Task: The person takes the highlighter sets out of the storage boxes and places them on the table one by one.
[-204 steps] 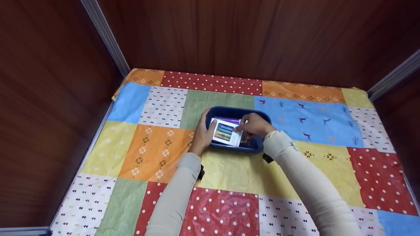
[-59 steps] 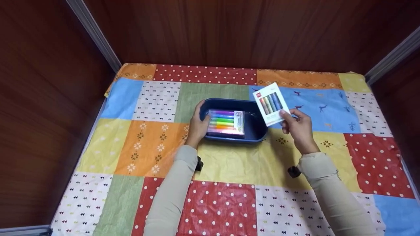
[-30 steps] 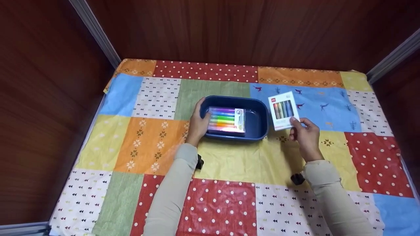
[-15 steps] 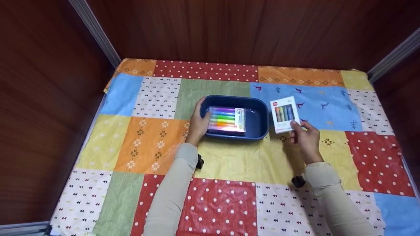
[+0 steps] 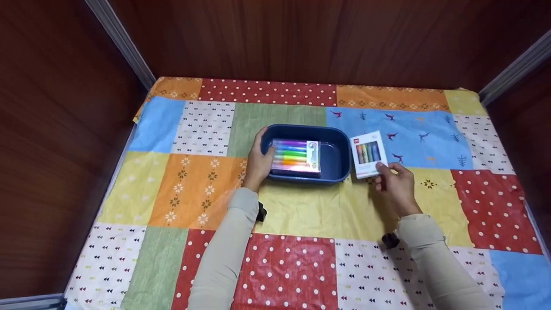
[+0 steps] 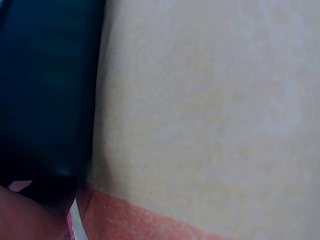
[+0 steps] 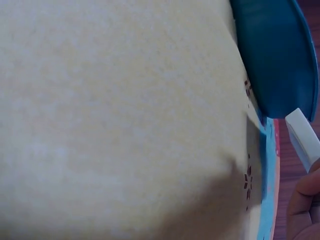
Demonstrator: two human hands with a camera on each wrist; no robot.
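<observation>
My left hand [image 5: 259, 165] grips the left end of a dark blue plastic basin [image 5: 337, 155], thumb over the rim and fingers along the outside. Inside the basin, toward its left, lies a clear pack of rainbow-coloured pens [image 5: 295, 157]; something dark shows under its near edge. My right hand [image 5: 398, 185] pinches the lower right corner of a white box [image 5: 369, 170], whose window shows several coloured sticks. It is tilted just right of the basin; in the right wrist view the white box [image 7: 302, 137] appears raised off the cloth, near the basin wall [image 7: 277, 60].
A patchwork-patterned cloth [image 5: 297, 206] covers the table. Dark wood panels [image 5: 258, 38] stand behind it and on both sides, with grey metal strips [image 5: 125, 47] at the corners. Cloth lies around the basin on every side.
From inside the basin, my right hand has lifted the white box out to the right, uncovering the pen pack. Over the last second the box has come lower. My left hand stays on the basin.
</observation>
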